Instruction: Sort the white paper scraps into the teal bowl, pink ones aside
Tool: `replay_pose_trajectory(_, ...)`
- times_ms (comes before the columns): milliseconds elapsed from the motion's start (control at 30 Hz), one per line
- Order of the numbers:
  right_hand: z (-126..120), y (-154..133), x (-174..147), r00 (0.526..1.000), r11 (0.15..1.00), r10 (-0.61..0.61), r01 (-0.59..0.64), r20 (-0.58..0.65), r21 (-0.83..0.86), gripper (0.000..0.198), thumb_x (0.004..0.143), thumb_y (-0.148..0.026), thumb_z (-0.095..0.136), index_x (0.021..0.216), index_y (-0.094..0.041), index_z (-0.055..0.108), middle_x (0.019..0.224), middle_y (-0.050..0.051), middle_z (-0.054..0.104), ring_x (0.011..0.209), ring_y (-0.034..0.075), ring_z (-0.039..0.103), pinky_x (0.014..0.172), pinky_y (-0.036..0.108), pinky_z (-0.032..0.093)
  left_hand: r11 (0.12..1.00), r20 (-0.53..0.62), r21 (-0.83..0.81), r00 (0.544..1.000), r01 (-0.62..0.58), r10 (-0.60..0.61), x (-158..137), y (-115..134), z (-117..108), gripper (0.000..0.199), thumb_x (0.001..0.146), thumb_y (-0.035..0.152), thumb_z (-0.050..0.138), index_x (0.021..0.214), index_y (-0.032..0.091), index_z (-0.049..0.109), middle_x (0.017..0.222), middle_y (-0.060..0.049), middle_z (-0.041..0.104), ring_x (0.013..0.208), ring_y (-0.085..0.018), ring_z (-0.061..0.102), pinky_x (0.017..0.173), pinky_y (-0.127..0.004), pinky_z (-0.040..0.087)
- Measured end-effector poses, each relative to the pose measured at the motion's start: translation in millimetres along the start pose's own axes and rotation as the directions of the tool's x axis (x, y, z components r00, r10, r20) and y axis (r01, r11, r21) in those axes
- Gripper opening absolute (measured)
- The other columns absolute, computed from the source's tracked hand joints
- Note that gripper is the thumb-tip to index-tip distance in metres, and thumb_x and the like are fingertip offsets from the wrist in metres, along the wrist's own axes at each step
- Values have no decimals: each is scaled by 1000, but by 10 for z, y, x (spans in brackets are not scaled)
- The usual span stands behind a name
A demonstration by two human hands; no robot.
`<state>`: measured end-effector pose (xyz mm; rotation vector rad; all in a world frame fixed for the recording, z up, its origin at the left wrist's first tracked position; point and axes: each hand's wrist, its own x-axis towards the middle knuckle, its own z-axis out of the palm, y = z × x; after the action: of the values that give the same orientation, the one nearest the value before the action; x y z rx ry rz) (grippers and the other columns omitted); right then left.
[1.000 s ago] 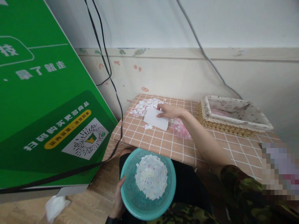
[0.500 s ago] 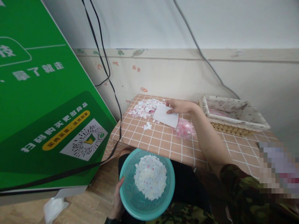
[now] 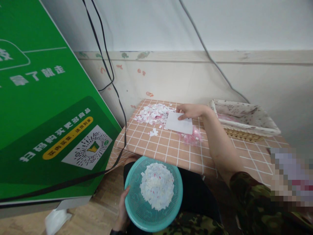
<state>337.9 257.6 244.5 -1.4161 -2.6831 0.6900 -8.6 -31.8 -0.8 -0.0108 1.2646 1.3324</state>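
Observation:
My left hand (image 3: 124, 205) grips the left rim of a round teal plastic basket (image 3: 132, 192), which rests on my lap. Inside it lies a heap of small white paper scraps (image 3: 157, 186) with a few pink bits. Over the table, my right hand (image 3: 188, 111) is closed on a white sheet of paper (image 3: 178, 123), thumb on top and the other fingers mostly hidden at its far edge. Left of the sheet spreads a pile of white and pink paper scraps (image 3: 151, 113). A clear bag with pink contents (image 3: 192, 136) lies partly under the sheet's near edge.
A wicker basket with a cloth lining (image 3: 244, 122) stands at the table's right. A small cluster of scraps (image 3: 153, 132) lies on the checked tablecloth (image 3: 168, 150). A green printed panel (image 3: 49, 107) fills the left, with black cables (image 3: 117, 91) hanging beside it.
My right hand has moved slightly right with the white sheet, away from the scrap pile and further over the clear bag. My left hand keeps its hold on the teal basket.

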Motion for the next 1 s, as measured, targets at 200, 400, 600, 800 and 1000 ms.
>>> replay_pose_trajectory(200,-2,44,-10,999,999,38,-39,-14,-25,34,70,-30,62,99,-15,56,98,10,63,81,22,58,65,31,43,999,3,-6,999,37,-37,-20,8,24,23,60,32,71,76,15,73,71,-6,74,70,-26,67,74,-40,51)
replay_pose_trajectory(400,20,-24,6,998,998,-57,57,30,5,33,70,-32,62,99,-16,57,100,9,63,81,21,57,64,30,43,999,13,-4,999,37,-37,-16,6,21,22,60,32,72,74,15,73,69,-5,73,69,-25,67,72,-37,52)
replay_pose_trajectory(600,67,39,76,998,998,-64,64,-18,-8,36,68,-32,62,100,-16,57,103,9,62,86,23,57,69,31,43,1000,23,-1,1000,13,-13,29,-23,-37,24,61,33,72,77,15,73,71,-6,74,71,-25,67,75,-39,51)
replay_pose_trajectory(800,51,52,59,1000,1000,5,-6,-30,-4,38,68,-32,61,102,-15,56,99,10,63,81,22,58,64,31,43,999,2,25,999,40,-40,38,-14,-31,24,60,34,71,75,15,73,66,-6,73,65,-25,67,72,-38,51)
replay_pose_trajectory(1000,60,-73,70,997,998,-58,57,-48,-37,34,69,-31,61,99,-15,56,99,9,63,83,22,57,67,31,43,999,-14,47,1000,2,-1,-33,22,31,23,58,33,72,74,16,73,69,-6,73,70,-26,67,72,-38,52)
